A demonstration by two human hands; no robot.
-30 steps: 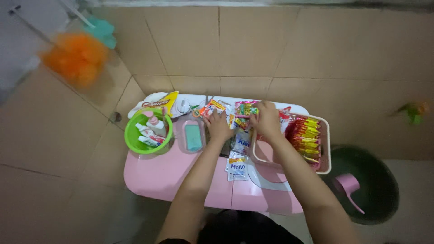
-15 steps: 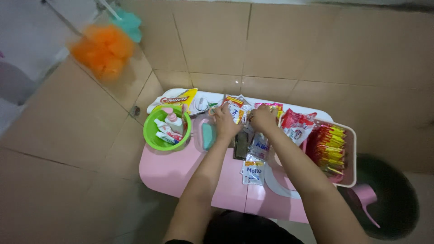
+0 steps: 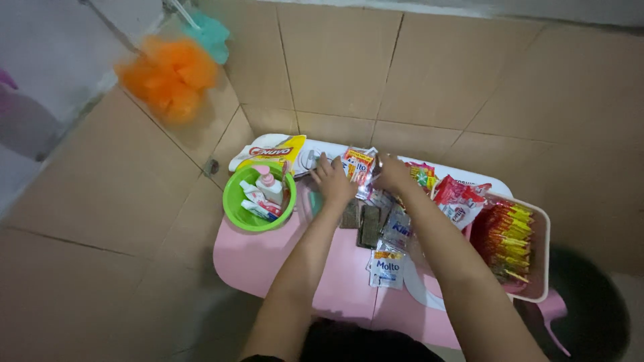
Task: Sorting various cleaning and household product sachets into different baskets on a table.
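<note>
Gripping one red-and-white sachet (image 3: 358, 165) between them at the back edge of the pink table (image 3: 255, 258), the left hand (image 3: 332, 179) and right hand (image 3: 394, 175), both with fingers curled, have shifted away from the white basket (image 3: 542, 261) toward the green bowl (image 3: 236, 209).

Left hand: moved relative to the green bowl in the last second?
Yes. The left hand has shifted left, toward the green bowl; the gap between them on the pink table is narrower than before.
</note>
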